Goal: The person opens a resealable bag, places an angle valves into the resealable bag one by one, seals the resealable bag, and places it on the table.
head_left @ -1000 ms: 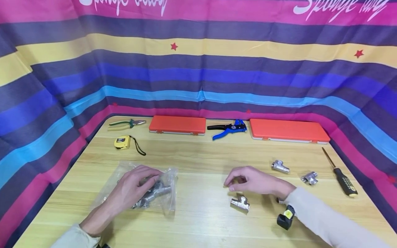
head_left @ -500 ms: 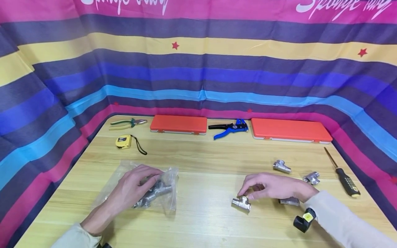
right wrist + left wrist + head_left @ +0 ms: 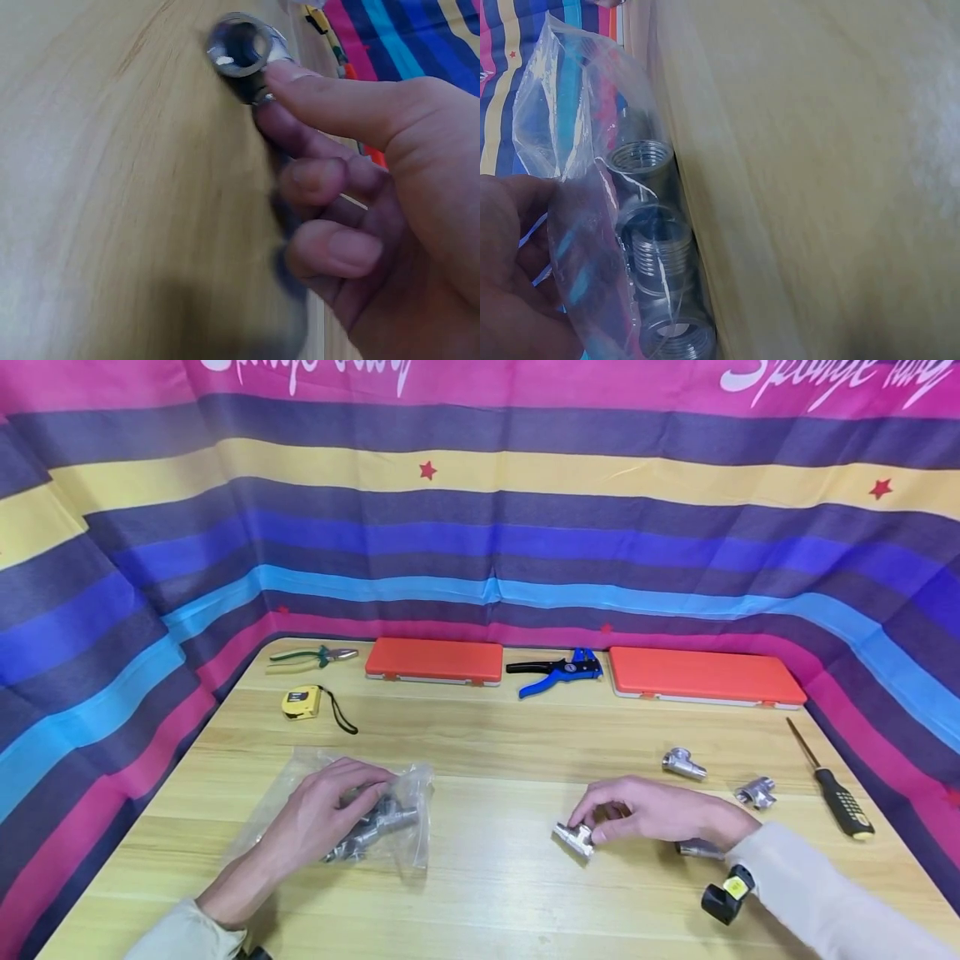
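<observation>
right hand (image 3: 660, 814) grip pinches tee fitting (image 3: 573, 837) | left hand (image 3: 318, 814) apparently flat on bag (image 3: 408, 785)

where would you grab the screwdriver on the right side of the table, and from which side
Take the screwdriver by its thick black handle with yellow marks, the end nearest the person, coming from above. It lies flat on the table with bare wood on both sides, and the thin shaft pointing away offers little to hold.
</observation>
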`<act>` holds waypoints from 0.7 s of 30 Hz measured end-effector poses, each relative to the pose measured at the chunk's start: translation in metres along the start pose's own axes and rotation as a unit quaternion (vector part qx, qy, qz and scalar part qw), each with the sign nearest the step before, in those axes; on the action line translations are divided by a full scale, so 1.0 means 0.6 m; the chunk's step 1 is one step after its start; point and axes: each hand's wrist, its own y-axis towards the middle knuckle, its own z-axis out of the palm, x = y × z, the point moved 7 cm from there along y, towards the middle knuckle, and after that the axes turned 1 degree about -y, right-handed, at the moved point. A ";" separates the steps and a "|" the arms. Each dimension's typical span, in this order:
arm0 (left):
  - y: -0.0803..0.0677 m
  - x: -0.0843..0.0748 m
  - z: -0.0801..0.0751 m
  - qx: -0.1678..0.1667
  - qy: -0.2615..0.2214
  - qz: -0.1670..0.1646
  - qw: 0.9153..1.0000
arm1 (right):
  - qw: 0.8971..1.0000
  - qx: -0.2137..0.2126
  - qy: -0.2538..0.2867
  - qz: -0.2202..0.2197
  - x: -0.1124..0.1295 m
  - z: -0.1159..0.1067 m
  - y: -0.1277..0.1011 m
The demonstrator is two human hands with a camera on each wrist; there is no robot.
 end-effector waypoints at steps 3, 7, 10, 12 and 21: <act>0.000 -0.002 0.000 -0.001 -0.004 0.001 1.000 | 0.999 -0.036 -0.034 0.008 -0.001 -0.004 0.013; 0.000 -0.003 -0.001 -0.001 -0.008 -0.004 1.000 | 0.995 -0.071 -0.071 0.023 0.004 -0.007 0.033; 0.001 -0.003 0.000 -0.001 -0.009 -0.005 1.000 | 0.992 -0.089 -0.084 0.022 0.011 -0.005 0.046; 0.001 -0.003 0.000 0.000 -0.010 -0.005 1.000 | 0.991 -0.100 -0.090 0.014 0.016 -0.003 0.057; 0.001 -0.001 0.002 0.004 -0.006 -0.010 1.000 | 0.987 -0.135 -0.091 -0.004 0.056 0.023 0.143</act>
